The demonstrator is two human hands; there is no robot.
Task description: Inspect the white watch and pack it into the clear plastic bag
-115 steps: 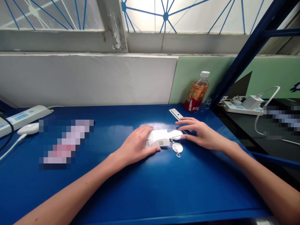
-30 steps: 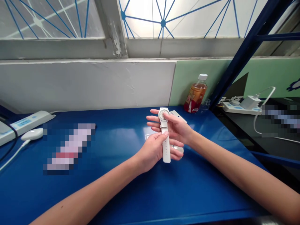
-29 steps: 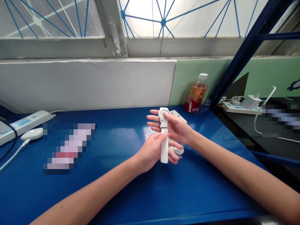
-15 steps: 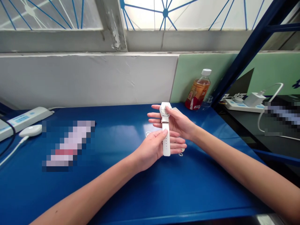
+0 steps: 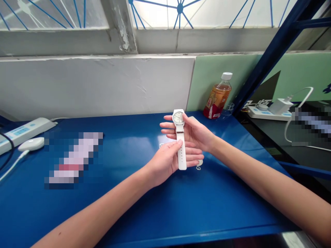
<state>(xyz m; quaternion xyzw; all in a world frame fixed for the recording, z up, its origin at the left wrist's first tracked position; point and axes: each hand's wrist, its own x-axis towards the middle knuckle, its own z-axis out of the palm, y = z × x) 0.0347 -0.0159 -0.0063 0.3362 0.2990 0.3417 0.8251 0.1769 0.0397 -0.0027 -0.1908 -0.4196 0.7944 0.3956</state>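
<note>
Glossy blue desk top (image 5: 134, 210) runs back to a pale wall (image 5: 90, 86) and a green panel (image 5: 204, 75), its front edge crossing low in view. Over the middle of it, a white watch (image 5: 178, 117) is held face up between both hands, dial at the far end and strap pointing toward the front edge. The blue surface spreads in front of the hands and to their left; behind them, the back edge is near.

The right hand (image 5: 198, 132) has its thumb on the right side of the dial, with its fingers stretched out behind the watch, slightly spread. The left hand (image 5: 167, 162) pinches the strap under its thumb; its other fingers extend behind the strap, slightly apart, and the strap's free end reaches past them.

A white disc with a small chain (image 5: 200, 162) lies just beside the left fingertips, partly covered. Farther back, a bottle of amber drink (image 5: 218, 98) stands by the green panel, near a dark blue post (image 5: 271, 48). Well to the left are a pixelated object (image 5: 77, 156), a rounded white device (image 5: 31, 143) and a power strip (image 5: 26, 132).
</note>
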